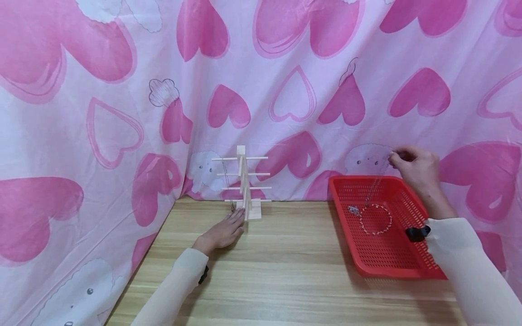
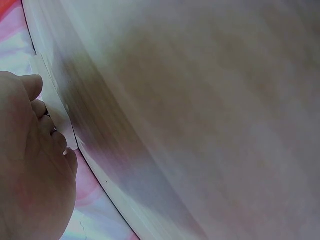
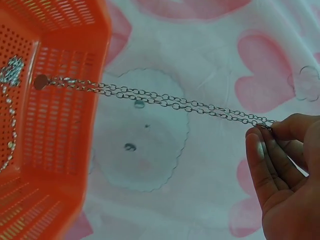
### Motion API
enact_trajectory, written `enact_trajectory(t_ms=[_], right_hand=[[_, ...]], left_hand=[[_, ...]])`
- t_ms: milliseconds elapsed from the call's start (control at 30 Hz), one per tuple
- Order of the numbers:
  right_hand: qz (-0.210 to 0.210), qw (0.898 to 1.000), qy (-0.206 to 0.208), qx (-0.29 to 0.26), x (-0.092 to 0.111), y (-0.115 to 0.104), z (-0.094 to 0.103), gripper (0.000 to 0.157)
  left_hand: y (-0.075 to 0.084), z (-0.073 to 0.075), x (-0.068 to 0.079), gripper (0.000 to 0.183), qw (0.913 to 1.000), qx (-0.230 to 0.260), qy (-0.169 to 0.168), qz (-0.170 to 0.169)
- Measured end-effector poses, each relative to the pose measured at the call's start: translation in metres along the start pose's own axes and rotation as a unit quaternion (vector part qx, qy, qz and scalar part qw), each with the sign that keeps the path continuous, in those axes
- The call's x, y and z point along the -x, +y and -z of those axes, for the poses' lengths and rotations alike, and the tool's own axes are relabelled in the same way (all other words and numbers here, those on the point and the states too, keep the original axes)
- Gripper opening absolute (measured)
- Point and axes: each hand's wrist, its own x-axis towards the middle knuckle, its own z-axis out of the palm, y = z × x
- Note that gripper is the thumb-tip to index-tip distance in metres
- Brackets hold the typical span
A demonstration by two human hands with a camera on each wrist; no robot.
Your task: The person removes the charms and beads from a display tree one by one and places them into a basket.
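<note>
My right hand (image 1: pixel 420 170), raised over the far right of the basket, pinches a silver chain necklace (image 3: pixel 175 102) between thumb and fingers. Its doubled chain hangs down with a round pendant (image 3: pixel 41 82) at the bottom, inside the basket's outline in the right wrist view. My left hand (image 1: pixel 222 231) rests at the base of a pale wooden rack (image 1: pixel 244 181), fingers stretched forward onto it. Its palm side shows in the left wrist view beside the base (image 2: pixel 59 100). Another chain necklace (image 1: pixel 227 179) hangs from the rack's left pegs.
The red plastic basket (image 1: pixel 355 267) stands on the wooden table (image 1: pixel 285 271) at the right. In it lie a red-and-white beaded loop (image 1: pixel 390 222) and a bunched silver chain (image 1: pixel 353 209). A pink heart-print curtain (image 1: pixel 281 99) closes off the back and left.
</note>
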Motion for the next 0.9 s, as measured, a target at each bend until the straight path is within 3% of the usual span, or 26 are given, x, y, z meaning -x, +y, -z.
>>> enact_trajectory(t_ms=[167,600,900], right_hand=[[-0.036,0.999,-0.022,0.018,0.004,0.012,0.002,0.038],[-0.054,0.993,-0.045,0.094,0.014,0.049,-0.007,0.042],[-0.05,0.991,-0.075,0.1,0.026,0.07,-0.018,0.041]], left_hand=[[-0.001,-0.003,0.0,0.061,1.0,-0.007,-0.002,0.0],[-0.007,-0.01,-0.001,0.061,0.9988,0.037,0.026,-0.018],[-0.002,-0.003,0.0,0.06,0.9999,0.007,0.007,-0.001]])
